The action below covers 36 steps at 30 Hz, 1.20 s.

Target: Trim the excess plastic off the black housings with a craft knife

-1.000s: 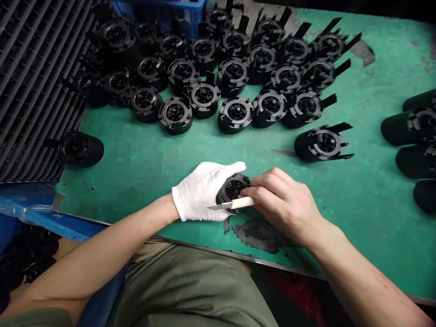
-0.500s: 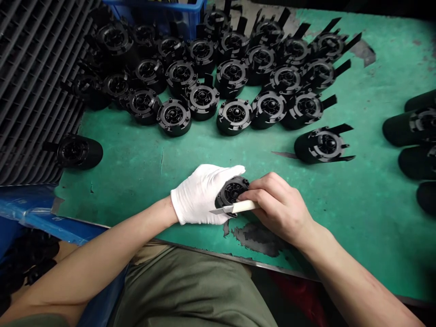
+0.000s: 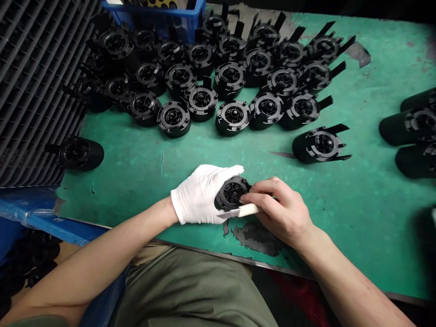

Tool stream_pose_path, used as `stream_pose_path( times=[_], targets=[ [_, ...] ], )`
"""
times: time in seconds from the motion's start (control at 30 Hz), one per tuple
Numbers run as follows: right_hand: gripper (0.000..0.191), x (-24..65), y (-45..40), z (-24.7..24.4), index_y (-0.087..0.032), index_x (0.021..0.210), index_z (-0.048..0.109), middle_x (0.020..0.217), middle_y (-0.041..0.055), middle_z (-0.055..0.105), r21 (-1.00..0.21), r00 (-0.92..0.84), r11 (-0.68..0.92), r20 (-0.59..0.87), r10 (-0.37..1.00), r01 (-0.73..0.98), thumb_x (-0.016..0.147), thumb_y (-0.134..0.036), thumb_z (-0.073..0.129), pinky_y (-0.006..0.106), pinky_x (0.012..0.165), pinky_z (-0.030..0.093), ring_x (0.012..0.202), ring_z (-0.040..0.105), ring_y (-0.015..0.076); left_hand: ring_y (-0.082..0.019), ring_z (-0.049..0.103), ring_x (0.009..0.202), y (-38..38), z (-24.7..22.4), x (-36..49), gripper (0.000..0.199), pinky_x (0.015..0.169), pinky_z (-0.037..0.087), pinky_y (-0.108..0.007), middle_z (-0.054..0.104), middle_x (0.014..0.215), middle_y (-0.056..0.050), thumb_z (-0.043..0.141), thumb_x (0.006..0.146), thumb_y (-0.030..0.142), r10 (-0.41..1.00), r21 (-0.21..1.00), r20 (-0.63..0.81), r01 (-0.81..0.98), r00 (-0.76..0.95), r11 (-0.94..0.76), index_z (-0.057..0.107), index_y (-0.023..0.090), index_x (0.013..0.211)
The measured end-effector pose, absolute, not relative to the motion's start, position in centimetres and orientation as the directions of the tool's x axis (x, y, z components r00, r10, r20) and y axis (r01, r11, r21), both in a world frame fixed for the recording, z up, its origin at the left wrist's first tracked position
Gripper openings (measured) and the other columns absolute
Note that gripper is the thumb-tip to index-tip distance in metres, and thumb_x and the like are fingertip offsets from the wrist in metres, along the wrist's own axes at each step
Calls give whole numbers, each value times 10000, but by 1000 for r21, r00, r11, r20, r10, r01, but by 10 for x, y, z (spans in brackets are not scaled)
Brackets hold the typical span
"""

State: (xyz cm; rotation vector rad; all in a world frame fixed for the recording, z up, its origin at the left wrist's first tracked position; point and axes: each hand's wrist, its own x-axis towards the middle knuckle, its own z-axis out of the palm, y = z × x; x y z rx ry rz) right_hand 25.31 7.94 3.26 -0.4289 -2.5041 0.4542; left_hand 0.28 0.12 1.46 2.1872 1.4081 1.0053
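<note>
My left hand [image 3: 200, 193], in a white glove, is closed around a round black plastic housing [image 3: 233, 192] near the table's front edge. The housing's ribbed, ringed end faces up, and my palm hides its left side. In my bare right hand [image 3: 281, 206] is a knife [image 3: 250, 210] with a pale handle. Its flat metal blade points left, across the lower side of the housing and in front of the gloved fingers. My right thumb and fingertips are at the housing's right rim; whether the blade touches the plastic, I cannot tell.
Several similar black housings [image 3: 232, 117] stand grouped across the back of the green table [image 3: 143, 181]. Single ones lie at left [image 3: 81, 153] and right [image 3: 318, 144], with more cylinders [image 3: 405, 127] at the right edge. A blue bin [image 3: 163, 20] and stacked black grids [image 3: 37, 91] stand behind and left.
My right hand and the knife have shifted slightly right, while my left hand keeps its hold on the housing. At the right edge, the lowest cylinder has left its spot and a dark blur shows below.
</note>
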Motion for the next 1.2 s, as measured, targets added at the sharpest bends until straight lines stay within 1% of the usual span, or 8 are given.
stream_pose_path(
  times=[0.2, 0.37, 0.5, 0.67, 0.83, 1.0, 1.1, 1.2],
  targets=[
    [337, 280, 62, 45, -240, 1251, 700, 1008, 32, 740, -513, -714, 783, 393, 579, 352, 1010, -6, 685, 304, 769, 582, 826, 711, 163, -381, 821, 1269, -2, 6, 0, 829, 1074, 662, -525, 767, 1458, -222, 800, 946, 507, 861, 613, 429, 612, 274, -500, 449, 166, 1615],
    [302, 290, 45, 50, -234, 1348, 661, 975, 29, 744, -557, -724, 712, 261, 638, 427, 1072, -114, 679, 295, 685, 555, 759, 710, 165, -379, 799, 1307, -3, 4, -4, 977, 1119, 635, -512, 750, 1473, -229, 852, 917, 706, 879, 627, 380, 619, 288, -473, 446, 154, 1614],
    [352, 296, 39, 52, -235, 1442, 636, 1003, 50, 734, -550, -706, 690, 235, 668, 470, 1097, -175, 666, 319, 682, 562, 771, 708, 189, -417, 761, 1337, -3, 2, -2, 1206, 1129, 617, -548, 734, 1455, -252, 810, 782, 954, 886, 578, 384, 681, 259, -449, 457, 134, 1593],
    [489, 308, 39, 51, -235, 1577, 612, 1130, 101, 731, -508, -704, 689, 207, 680, 517, 1095, -169, 657, 358, 806, 613, 950, 746, 237, -445, 756, 1257, -5, 1, 6, 1164, 1082, 607, -598, 744, 1368, -241, 789, 714, 1013, 930, 570, 320, 747, 182, -343, 576, 138, 1453],
    [533, 314, 39, 52, -276, 1620, 593, 1174, 77, 791, -514, -677, 666, 204, 707, 541, 1104, -146, 629, 324, 840, 622, 931, 784, 206, -426, 767, 1285, -4, 7, 5, 919, 1118, 612, -574, 757, 1403, -208, 858, 815, 665, 939, 617, 293, 715, 181, -330, 558, 151, 1514],
    [474, 320, 51, 57, -278, 1577, 628, 1163, 63, 836, -487, -653, 670, 238, 719, 560, 1107, -265, 687, 298, 753, 617, 829, 802, 194, -395, 742, 1402, 5, 20, -20, 919, 1192, 612, -546, 704, 1578, -225, 702, 936, 353, 855, 695, 227, 538, 466, -477, 347, 134, 1755],
    [426, 321, 65, 58, -263, 1530, 644, 1044, 45, 804, -458, -761, 748, 207, 615, 480, 1107, -273, 696, 298, 686, 575, 781, 771, 189, -361, 671, 1518, 8, 22, -30, 730, 1270, 572, -554, 658, 1660, -176, 613, 1002, 228, 829, 734, 256, 458, 496, -501, 462, 233, 1716],
    [336, 320, 79, 58, -225, 1448, 678, 944, 26, 741, -354, -851, 842, 187, 490, 408, 1113, -250, 678, 319, 656, 526, 742, 712, 185, -337, 693, 1483, 7, 20, -29, 578, 1268, 578, -550, 707, 1598, -156, 592, 1073, 257, 857, 771, 301, 423, 418, -477, 540, 253, 1649]
  ],
)
